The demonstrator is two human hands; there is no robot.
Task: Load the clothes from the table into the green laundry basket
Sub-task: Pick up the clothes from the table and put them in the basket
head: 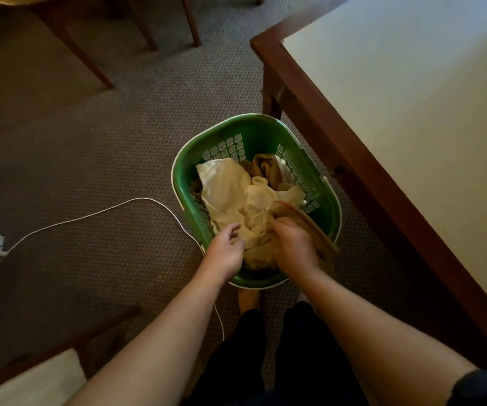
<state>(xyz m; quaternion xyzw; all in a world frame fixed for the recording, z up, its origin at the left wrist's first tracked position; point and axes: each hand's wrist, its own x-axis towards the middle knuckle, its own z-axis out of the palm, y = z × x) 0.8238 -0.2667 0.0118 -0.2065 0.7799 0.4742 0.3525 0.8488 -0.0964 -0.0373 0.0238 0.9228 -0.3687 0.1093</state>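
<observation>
Your left hand (224, 250), fingers loose, touches the crumpled cream cloth (230, 191) inside the green plastic laundry basket (193, 174), next to the white-topped wooden table (412, 112); right hand (293, 247) grips same cloth.

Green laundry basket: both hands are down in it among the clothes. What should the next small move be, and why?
Probably pull the tan garment inward with the right hand, which seems to grip it: it lies over the near-right rim of the green laundry basket, while the cream clothes sit inside. The left hand rests at their edge.
</observation>
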